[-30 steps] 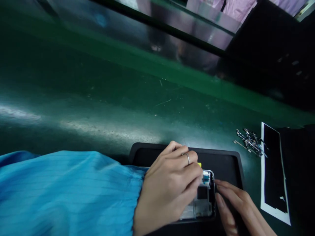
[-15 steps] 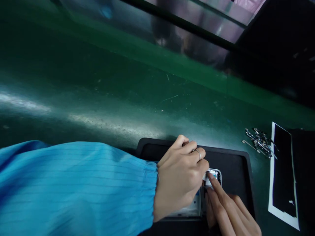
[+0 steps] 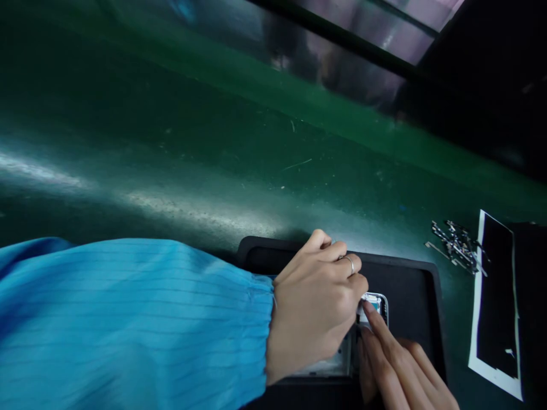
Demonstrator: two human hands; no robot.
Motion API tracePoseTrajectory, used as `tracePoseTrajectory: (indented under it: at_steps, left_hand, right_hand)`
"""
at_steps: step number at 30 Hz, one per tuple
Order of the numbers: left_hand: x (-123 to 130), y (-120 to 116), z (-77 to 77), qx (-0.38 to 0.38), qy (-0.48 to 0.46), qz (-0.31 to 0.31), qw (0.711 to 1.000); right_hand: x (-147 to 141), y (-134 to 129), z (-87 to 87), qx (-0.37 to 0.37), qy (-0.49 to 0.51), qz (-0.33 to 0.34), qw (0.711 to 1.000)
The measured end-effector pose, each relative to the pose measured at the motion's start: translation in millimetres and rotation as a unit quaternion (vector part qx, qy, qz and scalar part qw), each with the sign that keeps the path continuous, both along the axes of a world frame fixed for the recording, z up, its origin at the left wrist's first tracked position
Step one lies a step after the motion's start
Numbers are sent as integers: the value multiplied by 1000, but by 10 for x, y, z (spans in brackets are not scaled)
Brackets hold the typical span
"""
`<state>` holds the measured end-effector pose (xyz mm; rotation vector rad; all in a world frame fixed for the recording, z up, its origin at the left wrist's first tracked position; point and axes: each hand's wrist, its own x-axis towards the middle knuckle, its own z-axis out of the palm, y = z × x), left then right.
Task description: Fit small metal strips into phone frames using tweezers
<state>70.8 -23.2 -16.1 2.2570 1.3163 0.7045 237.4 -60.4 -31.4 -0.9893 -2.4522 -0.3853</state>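
Observation:
A silver-edged phone frame [image 3: 339,361] with its inner parts exposed lies in a black tray [image 3: 401,293]. My left hand [image 3: 320,307], in a blue striped sleeve and with a ring on one finger, rests over the frame. Its fingers are curled closed, and whatever is in them is hidden beneath. From the lower right, my right hand [image 3: 399,359] reaches onto the frame. The index fingertip touches a pale part near the upper corner, close to the left hand's fingers. The other fingers are bent together, and I cannot make out what they hold.
On the green bench [image 3: 213,159], right of the tray, lies a pile of small metal-and-black parts [image 3: 457,245]. It overlaps a white-bordered black sheet [image 3: 496,302]. Behind the bench runs a dark rail [image 3: 342,37] with a reflective panel.
The view has shifted slightly. Both hands stay at the same place on the phone frame, with hardly any finger movement visible.

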Motion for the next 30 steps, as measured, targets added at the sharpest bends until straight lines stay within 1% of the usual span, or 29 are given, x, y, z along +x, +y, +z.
tracePoseTrajectory:
  at_steps: [6,23,30]
  left_hand:
    - [9,-9,-2,20,28,4,999]
    - [30,-25,-12,26,-4,38,999]
    - [27,-50,-34,46,4,35,998]
  right_hand:
    - [-4,26,85,-44,-68,21,996]
    - [19,-12,83,-50,-84,12,995]
    - [-12,-11,117,-50,-109,11,993]
